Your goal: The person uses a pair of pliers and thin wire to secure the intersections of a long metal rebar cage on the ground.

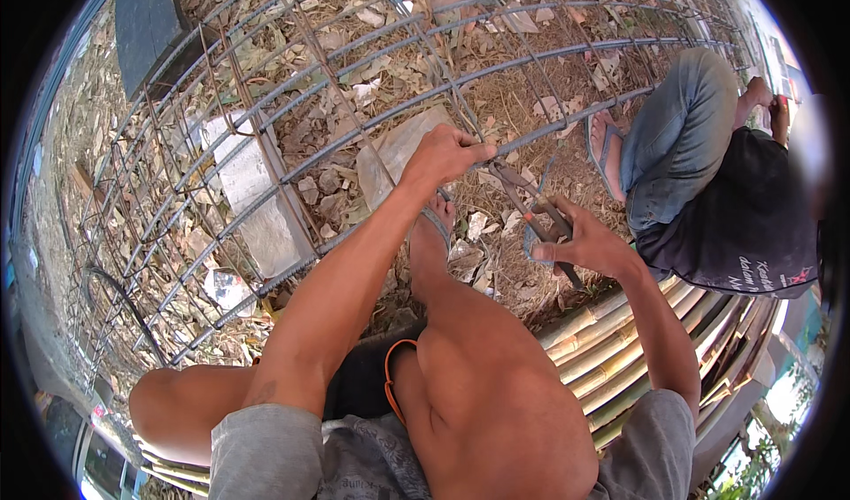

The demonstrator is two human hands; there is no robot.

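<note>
My left hand (pixel 445 156) is closed at a crossing of the rebar cage (pixel 567 124), its thumb and fingers pinched on the steel bar. Whether a thin wire is also between those fingers, I cannot tell. In my right hand (pixel 589 241) is a pair of pincers (pixel 512 184), worn dark metal with orange-red patches on the handles. Its handles are spread apart in my grip. The jaws point up and left and meet the bar just beside my left fingertips.
Pale concrete blocks (pixel 252 186) lie under the bars, amid dry leaves and rubble. A dark slab (pixel 146 31) stands at the far left. Bamboo poles (pixel 611 345) run beneath me. At the right another person in jeans (pixel 686 119) sits close to the cage.
</note>
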